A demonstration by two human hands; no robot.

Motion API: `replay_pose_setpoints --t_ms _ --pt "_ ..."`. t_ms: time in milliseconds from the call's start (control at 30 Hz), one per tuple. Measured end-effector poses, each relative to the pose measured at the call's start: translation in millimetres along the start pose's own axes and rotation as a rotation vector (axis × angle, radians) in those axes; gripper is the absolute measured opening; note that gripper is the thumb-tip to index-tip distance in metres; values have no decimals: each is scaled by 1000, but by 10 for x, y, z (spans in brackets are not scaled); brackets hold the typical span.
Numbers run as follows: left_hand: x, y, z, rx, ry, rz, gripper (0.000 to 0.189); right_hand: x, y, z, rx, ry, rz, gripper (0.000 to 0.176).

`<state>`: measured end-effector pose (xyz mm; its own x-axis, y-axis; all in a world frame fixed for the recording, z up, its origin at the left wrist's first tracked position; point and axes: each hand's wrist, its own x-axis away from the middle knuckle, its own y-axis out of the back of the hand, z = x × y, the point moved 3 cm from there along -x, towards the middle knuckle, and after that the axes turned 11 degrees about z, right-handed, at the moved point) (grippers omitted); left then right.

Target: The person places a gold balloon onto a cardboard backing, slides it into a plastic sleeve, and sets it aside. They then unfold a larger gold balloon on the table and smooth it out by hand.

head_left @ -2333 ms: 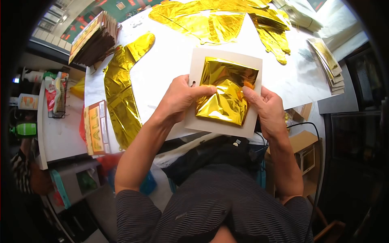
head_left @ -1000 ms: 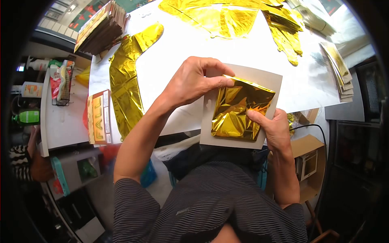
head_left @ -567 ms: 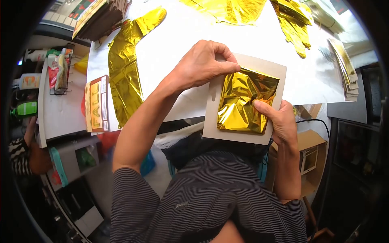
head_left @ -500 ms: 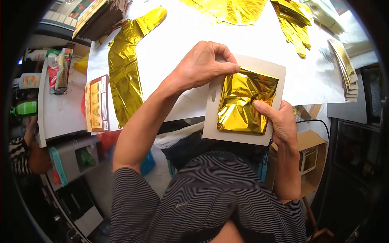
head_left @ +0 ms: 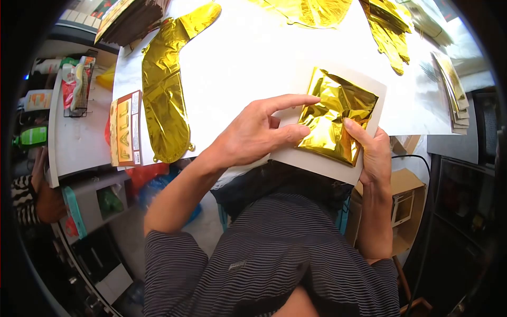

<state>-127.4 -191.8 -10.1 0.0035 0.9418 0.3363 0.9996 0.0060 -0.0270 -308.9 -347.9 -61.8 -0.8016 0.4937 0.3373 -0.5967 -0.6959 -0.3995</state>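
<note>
A folded gold foil packet [head_left: 330,127] lies on a pale card [head_left: 288,155], tilted in front of my body at the table's front edge. My right hand [head_left: 369,150] grips the right side of the card, its thumb pressing on the foil. At the left side of the packet is my left hand [head_left: 269,127], its thumb and index finger spread apart at the foil's edge, nothing held between them. To the left, a long gold foil piece [head_left: 165,100] lies flat on the white table [head_left: 237,58].
More gold foil lies at the table's back [head_left: 317,13] and back right [head_left: 391,39]. A "FALL" card pack [head_left: 125,129] stands at the left edge. Stacked cards [head_left: 451,90] sit at the right. Part of another person's arm [head_left: 50,203] shows far left.
The card and packet have turned clockwise and shifted slightly right. My left hand has let go of the foil's top edge, moved down and opened its fingers.
</note>
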Motion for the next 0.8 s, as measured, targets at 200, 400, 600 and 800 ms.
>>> replay_pose_setpoints --t_ms 200,400,600,800 --pt "150 -370 99 241 -278 -268 72 31 -3 -34 -119 46 -49 41" --pt "126 -490 139 258 -308 -518 47 70 -117 -44 -141 144 -39 44" --pt "74 -540 219 171 -414 -681 34 115 -148 -44 -87 182 -69 43" --pt "107 -536 291 200 -264 -636 27 140 -131 -57 -97 189 -76 39"
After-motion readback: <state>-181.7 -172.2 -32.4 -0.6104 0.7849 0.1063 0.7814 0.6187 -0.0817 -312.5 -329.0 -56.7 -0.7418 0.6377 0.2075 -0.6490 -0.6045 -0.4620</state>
